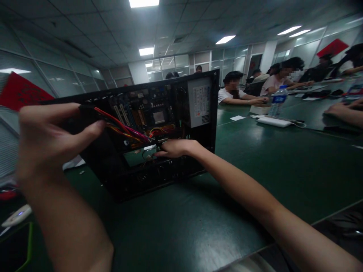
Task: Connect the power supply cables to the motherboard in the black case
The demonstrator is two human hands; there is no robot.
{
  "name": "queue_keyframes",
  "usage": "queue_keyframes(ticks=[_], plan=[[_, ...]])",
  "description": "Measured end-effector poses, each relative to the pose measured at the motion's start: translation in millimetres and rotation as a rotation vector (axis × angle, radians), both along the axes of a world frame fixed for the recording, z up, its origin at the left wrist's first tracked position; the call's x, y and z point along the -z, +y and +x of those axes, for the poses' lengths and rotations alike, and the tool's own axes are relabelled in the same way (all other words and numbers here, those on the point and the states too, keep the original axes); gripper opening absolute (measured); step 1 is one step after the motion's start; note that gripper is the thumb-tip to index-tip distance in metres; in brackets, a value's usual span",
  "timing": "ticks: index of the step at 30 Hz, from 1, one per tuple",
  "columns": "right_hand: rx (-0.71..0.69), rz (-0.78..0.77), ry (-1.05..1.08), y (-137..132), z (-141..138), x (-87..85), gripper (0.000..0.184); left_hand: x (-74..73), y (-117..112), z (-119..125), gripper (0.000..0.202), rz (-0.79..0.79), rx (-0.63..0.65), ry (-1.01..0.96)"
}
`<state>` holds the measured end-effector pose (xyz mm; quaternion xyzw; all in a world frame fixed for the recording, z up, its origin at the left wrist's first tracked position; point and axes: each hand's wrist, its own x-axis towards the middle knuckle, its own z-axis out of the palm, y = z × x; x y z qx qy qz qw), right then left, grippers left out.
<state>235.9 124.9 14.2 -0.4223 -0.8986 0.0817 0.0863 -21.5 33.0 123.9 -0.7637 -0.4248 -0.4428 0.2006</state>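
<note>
A black computer case point(170, 177) stands tilted on the green table with its side open. Inside are a motherboard point(141, 109), a silver power supply point(199, 102) and a bundle of red, yellow and purple cables point(124, 130). My left hand point(53, 132) is closed around the case's upper left edge, its thumb beside the cables. My right hand point(178, 148) reaches into the lower middle of the case, below the cables. Its fingers are bent together near a metal edge, and their tips are partly hidden in shadow.
On the green table point(255, 166) to the right stand a water bottle point(279, 100), a white power strip point(273, 121) and a small box point(259, 109). Other people sit beyond. A white mouse-like device point(18, 215) and a green-edged dark object point(17, 245) lie at left.
</note>
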Motion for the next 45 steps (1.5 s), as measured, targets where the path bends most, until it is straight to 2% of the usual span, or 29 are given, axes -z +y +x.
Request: queue_keyframes(ticks=[3,6,11,15,20,26,32,36,40,42,45], plan=[[-0.122,0.016,0.067,-1.0,6.1,-5.0,0.051,-1.5,-2.4,6.8,0.031,0.138,0.069,0.072],[-0.189,0.079,0.147,-6.5,13.8,-15.3,0.054,-0.9,-1.3,8.3,0.031,0.149,0.092,0.073],[-0.291,0.022,0.169,-16.3,33.4,-33.3,0.047,-0.2,-4.8,7.0,0.033,0.119,0.036,0.067],[-0.208,0.114,0.233,-24.1,46.8,-44.1,0.039,0.1,-4.5,5.3,0.032,0.116,0.048,0.052],[-0.104,0.279,0.393,-27.6,46.0,-47.5,0.037,1.2,1.1,2.6,0.031,0.127,0.084,0.027],[0.056,0.438,0.55,-25.5,43.0,-49.1,0.036,-0.8,3.1,5.4,0.035,0.16,-0.06,-0.042],[0.225,0.663,0.711,-19.8,33.3,-42.5,0.032,0.0,-0.3,28.5,0.035,0.204,-0.13,-0.112],[0.254,0.761,0.735,-14.4,28.2,-34.7,0.031,-0.9,-3.0,37.3,0.033,0.202,-0.122,-0.13],[0.266,0.892,0.77,-7.4,28.7,-29.0,0.034,-1.0,8.3,33.0,0.032,0.23,-0.082,-0.198],[0.214,0.864,0.728,-7.5,28.6,-28.1,0.035,0.0,15.3,30.7,0.03,0.253,-0.05,-0.227],[-0.009,0.592,0.534,-16.6,25.2,-28.4,0.03,1.6,20.5,32.1,0.028,0.238,0.001,-0.244]])
